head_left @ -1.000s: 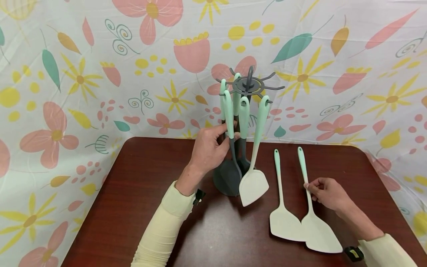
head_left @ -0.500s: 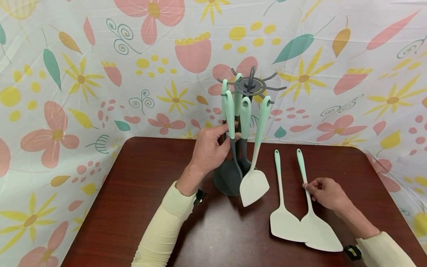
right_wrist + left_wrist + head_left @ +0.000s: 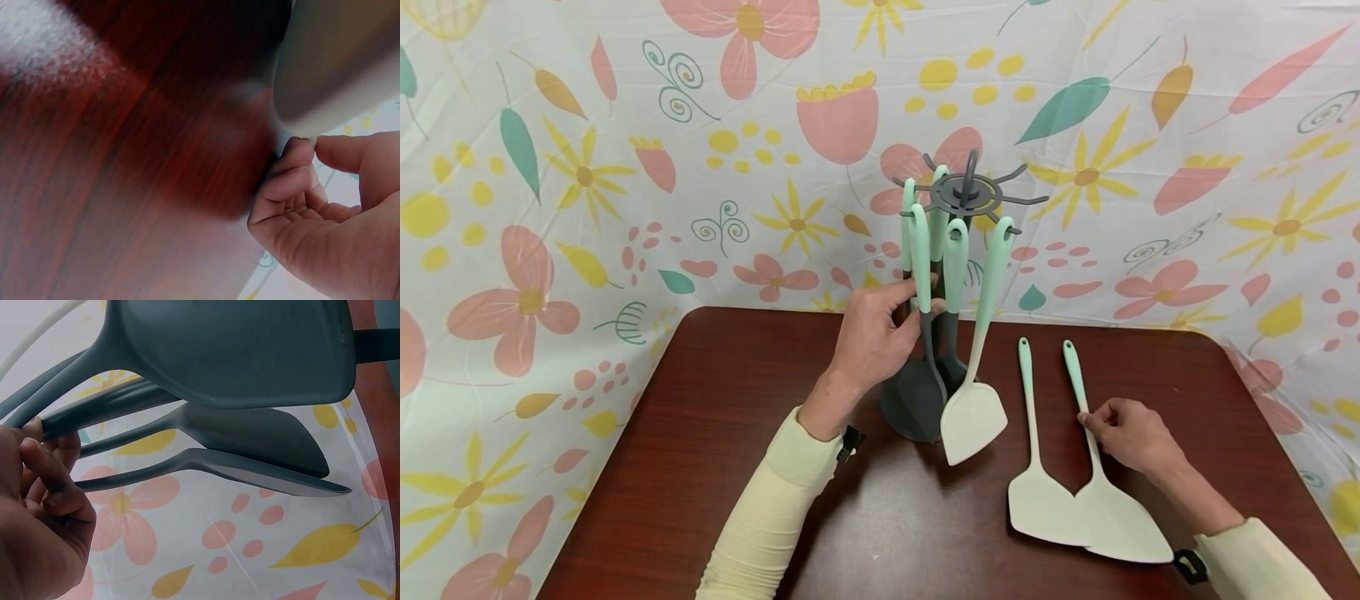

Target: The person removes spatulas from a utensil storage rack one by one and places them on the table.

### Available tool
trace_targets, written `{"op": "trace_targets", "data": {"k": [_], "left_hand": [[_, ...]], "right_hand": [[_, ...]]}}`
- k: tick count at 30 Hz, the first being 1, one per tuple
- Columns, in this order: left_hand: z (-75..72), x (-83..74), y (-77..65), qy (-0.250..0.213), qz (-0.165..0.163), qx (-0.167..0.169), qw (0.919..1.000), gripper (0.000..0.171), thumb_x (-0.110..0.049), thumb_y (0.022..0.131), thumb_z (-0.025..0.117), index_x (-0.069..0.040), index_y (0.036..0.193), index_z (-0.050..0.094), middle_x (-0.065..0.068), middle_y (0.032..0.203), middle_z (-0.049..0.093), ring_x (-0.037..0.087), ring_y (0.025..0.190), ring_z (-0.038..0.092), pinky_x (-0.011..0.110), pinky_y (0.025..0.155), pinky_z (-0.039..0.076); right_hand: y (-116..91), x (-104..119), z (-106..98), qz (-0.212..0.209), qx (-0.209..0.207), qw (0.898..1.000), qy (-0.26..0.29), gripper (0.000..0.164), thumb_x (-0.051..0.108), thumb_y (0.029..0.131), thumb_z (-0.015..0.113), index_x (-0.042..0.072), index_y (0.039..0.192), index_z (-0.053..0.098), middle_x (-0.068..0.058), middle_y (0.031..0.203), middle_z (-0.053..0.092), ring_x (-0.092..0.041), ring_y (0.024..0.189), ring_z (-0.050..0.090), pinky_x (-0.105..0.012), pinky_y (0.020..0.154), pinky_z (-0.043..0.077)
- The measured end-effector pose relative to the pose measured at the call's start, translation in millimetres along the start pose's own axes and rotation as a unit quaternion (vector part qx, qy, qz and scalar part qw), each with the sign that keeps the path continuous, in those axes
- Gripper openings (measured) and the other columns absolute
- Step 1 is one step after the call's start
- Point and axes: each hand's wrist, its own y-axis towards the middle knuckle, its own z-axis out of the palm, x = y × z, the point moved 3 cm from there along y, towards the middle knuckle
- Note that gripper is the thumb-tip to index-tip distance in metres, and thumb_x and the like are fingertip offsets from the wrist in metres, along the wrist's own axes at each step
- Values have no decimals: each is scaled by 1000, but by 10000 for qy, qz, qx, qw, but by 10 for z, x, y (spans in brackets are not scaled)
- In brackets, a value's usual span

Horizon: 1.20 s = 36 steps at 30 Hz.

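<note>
My left hand point(image 3: 874, 337) grips the post point(image 3: 103, 411) of a dark grey rotating utensil stand point(image 3: 966, 193), behind the hanging handles. Several mint-handled utensils hang from its hooks, among them dark turners point(image 3: 250, 350) and a white turner point(image 3: 974, 421) at the front right. On the table lie two more white turners with mint handles. With thumb and fingertips, my right hand point(image 3: 1133, 435) pinches the shaft of the right-hand turner point(image 3: 1123, 517). Its blade meets that of the left-hand turner point(image 3: 1043, 504), and their edges slightly overlap.
A dark reddish-brown wooden table point(image 3: 722, 400) bears everything. Close behind its back edge hangs a white cloth point(image 3: 737, 250) printed with flowers and leaves. On the stand's right side, some hooks point(image 3: 1026, 200) carry no utensil.
My right hand has shifted the right-hand turner's handle end slightly left and towards me. The left hand keeps its hold on the stand. The head view has drifted slightly.
</note>
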Motion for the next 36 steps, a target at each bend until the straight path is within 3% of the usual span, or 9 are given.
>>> {"op": "trace_targets", "data": {"k": [18,36], "left_hand": [[3,0,3,4,-31,29,10000,23,-19,99,78,-8,120,80,-5,56,51,6,45,39,27,44,33],[0,-4,-3,8,-101,30,9999,25,-19,100,77,-9,122,79,-4,55,50,7,46,39,28,44,32]], "right_hand": [[44,2,15,94,-73,9998,-171,38,34,106,66,1,89,66,-4,70,58,-21,63,53,-36,54,42],[19,-21,9,234,12,9997,64,44,43,106,64,1,91,65,-5,72,60,-22,64,55,-35,52,43]]}}
